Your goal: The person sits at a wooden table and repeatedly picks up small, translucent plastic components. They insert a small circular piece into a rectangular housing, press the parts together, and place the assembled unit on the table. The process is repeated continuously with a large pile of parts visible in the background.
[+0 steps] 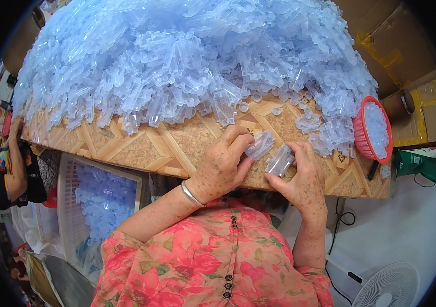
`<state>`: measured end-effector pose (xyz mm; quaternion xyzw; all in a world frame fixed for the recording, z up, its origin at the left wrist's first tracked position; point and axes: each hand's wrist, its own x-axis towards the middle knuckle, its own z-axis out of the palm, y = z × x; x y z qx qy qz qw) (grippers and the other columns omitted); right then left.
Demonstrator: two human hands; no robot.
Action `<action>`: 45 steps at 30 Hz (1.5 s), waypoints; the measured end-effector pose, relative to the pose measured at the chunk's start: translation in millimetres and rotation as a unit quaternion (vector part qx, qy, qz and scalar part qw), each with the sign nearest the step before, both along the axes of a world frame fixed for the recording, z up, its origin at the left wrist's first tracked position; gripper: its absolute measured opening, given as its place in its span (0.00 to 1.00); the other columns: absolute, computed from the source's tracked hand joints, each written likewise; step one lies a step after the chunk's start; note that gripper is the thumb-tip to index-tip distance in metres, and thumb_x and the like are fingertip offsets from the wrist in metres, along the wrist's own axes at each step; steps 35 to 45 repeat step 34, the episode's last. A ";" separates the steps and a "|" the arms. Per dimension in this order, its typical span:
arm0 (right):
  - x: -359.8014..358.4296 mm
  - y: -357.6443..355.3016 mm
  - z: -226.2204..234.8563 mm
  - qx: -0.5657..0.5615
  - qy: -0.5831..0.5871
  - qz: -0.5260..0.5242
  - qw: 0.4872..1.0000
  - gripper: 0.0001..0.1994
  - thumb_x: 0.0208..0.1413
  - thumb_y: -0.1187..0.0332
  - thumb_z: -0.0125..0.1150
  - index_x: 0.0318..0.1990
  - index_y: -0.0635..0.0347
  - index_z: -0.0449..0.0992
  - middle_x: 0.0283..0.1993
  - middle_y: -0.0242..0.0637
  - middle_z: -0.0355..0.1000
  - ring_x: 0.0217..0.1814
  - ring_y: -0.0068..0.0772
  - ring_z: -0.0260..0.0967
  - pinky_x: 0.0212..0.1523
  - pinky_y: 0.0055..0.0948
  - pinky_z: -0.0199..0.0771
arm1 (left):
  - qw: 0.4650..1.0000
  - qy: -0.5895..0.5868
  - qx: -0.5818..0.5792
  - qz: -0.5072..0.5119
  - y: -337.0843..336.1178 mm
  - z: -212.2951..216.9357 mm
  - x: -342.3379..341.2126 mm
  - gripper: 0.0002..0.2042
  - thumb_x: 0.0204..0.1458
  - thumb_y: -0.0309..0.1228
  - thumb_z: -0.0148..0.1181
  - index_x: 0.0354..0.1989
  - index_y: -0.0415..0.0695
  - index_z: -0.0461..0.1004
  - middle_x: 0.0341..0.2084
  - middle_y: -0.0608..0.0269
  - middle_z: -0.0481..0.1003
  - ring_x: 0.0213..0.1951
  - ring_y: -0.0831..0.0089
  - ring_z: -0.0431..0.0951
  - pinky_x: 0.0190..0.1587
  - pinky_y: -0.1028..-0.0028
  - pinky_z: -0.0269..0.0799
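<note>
My left hand [224, 165], with a silver bangle at the wrist, rests on the patterned table [166, 148] and pinches a clear bluish plastic piece [260, 145] between thumb and fingers. My right hand [302, 176] grips a second clear plastic piece [280, 161] just beside it; the two pieces are close but apart. A huge heap of the same clear bluish plastic pieces [187, 56] covers the table behind both hands.
A red basket [362, 140] of small clear caps stands at the table's right end. A white crate [67, 204] with more plastic pieces sits below left. Another person [8, 169] is at the far left. Cardboard boxes [402, 46] lie far right, a white fan [389, 286] lower right.
</note>
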<state>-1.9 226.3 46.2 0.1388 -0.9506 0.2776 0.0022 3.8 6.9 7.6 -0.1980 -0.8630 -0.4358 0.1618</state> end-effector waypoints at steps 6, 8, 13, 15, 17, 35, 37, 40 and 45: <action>-4.1 -13.0 -6.0 -0.117 0.009 0.004 0.993 0.39 0.40 0.63 0.81 0.62 0.65 0.71 0.60 0.46 0.70 0.50 0.41 0.77 0.49 0.37 0.81 | 0.999 -0.025 0.024 0.006 1.4 -4.7 0.0 0.22 0.43 0.17 0.70 0.49 0.38 0.73 0.48 0.52 0.74 0.43 0.56 0.82 0.42 0.66 0.81; -8.1 -15.0 -16.6 -0.125 0.027 0.016 0.992 0.41 0.41 0.63 0.81 0.64 0.65 0.70 0.60 0.46 0.72 0.44 0.38 0.78 0.47 0.35 0.81 | 0.999 -0.027 0.037 -0.019 1.1 -3.8 -1.6 0.22 0.44 0.16 0.69 0.50 0.37 0.72 0.49 0.51 0.73 0.45 0.58 0.82 0.45 0.68 0.83; -12.1 -26.6 -19.6 -0.140 -0.056 -0.007 0.989 0.40 0.41 0.64 0.81 0.65 0.65 0.69 0.59 0.46 0.72 0.46 0.38 0.78 0.47 0.35 0.81 | 0.977 -0.105 0.166 -0.077 -5.0 0.3 -4.7 0.23 0.51 0.16 0.65 0.57 0.36 0.70 0.50 0.56 0.72 0.50 0.65 0.80 0.54 0.69 0.81; -10.6 -28.9 -25.4 -0.183 -0.038 -0.001 0.982 0.40 0.41 0.66 0.81 0.65 0.65 0.69 0.59 0.46 0.73 0.48 0.39 0.78 0.47 0.36 0.81 | 0.932 -0.184 0.294 -0.107 -7.5 -4.3 -2.4 0.22 0.56 0.18 0.64 0.60 0.36 0.69 0.50 0.60 0.72 0.52 0.69 0.78 0.57 0.69 0.78; -7.7 -29.5 -36.4 -0.239 0.028 0.026 0.970 0.40 0.41 0.68 0.81 0.65 0.63 0.69 0.58 0.46 0.73 0.51 0.42 0.78 0.49 0.37 0.81 | 0.888 -0.244 0.368 -0.132 -11.2 -7.5 -3.3 0.22 0.60 0.21 0.63 0.62 0.37 0.67 0.50 0.64 0.72 0.54 0.72 0.76 0.60 0.71 0.75; 2.4 -21.2 -13.0 -0.225 0.210 0.120 0.944 0.41 0.37 0.73 0.81 0.65 0.60 0.70 0.65 0.48 0.71 0.65 0.51 0.72 0.61 0.43 0.77 | 0.671 -0.474 0.496 -0.282 -11.0 29.3 12.3 0.35 0.70 0.38 0.56 0.80 0.43 0.47 0.72 0.56 0.63 0.69 0.62 0.69 0.70 0.62 0.66; 2.4 -21.2 -13.0 -0.225 0.210 0.120 0.944 0.41 0.37 0.73 0.81 0.65 0.60 0.70 0.65 0.48 0.71 0.65 0.51 0.72 0.61 0.43 0.77 | 0.671 -0.474 0.496 -0.282 -11.0 29.3 12.3 0.35 0.70 0.38 0.56 0.80 0.43 0.47 0.72 0.56 0.63 0.69 0.62 0.69 0.70 0.62 0.66; 2.4 -21.2 -13.0 -0.225 0.210 0.120 0.944 0.41 0.37 0.73 0.81 0.65 0.60 0.70 0.65 0.48 0.71 0.65 0.51 0.72 0.61 0.43 0.77 | 0.671 -0.474 0.496 -0.282 -11.0 29.3 12.3 0.35 0.70 0.38 0.56 0.80 0.43 0.47 0.72 0.56 0.63 0.69 0.62 0.69 0.70 0.62 0.66; 2.4 -21.2 -13.0 -0.225 0.210 0.120 0.944 0.41 0.37 0.73 0.81 0.65 0.60 0.70 0.65 0.48 0.71 0.65 0.51 0.72 0.61 0.43 0.77 | 0.671 -0.474 0.496 -0.282 -11.0 29.3 12.3 0.35 0.70 0.38 0.56 0.80 0.43 0.47 0.72 0.56 0.63 0.69 0.62 0.69 0.70 0.62 0.66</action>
